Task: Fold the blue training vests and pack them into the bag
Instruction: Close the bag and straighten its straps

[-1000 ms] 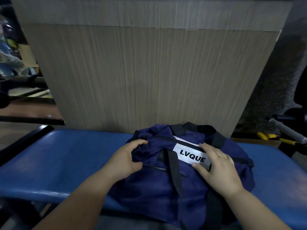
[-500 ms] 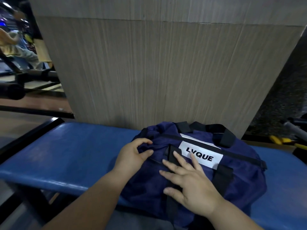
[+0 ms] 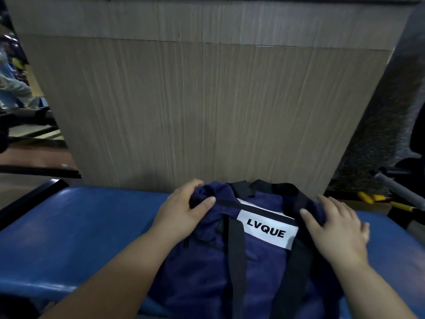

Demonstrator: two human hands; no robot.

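Note:
A navy duffel bag with black straps and a white "LVQUE" label lies on the blue padded bench in front of me. My left hand grips the bag's left end, thumb and fingers pinching a fold of the fabric beside the black zipper band. My right hand rests flat on the bag's right end with its fingers spread. No vest shows outside the bag; the bag's inside is hidden.
A tall wood-grain panel stands right behind the bench. A yellow-handled tool and a grey bar lie at the right. A black bench frame runs along the left.
My right hand moved from the middle of the bag over the strap to its right end. My left hand shifted up along the left end and keeps its pinch on the fabric.

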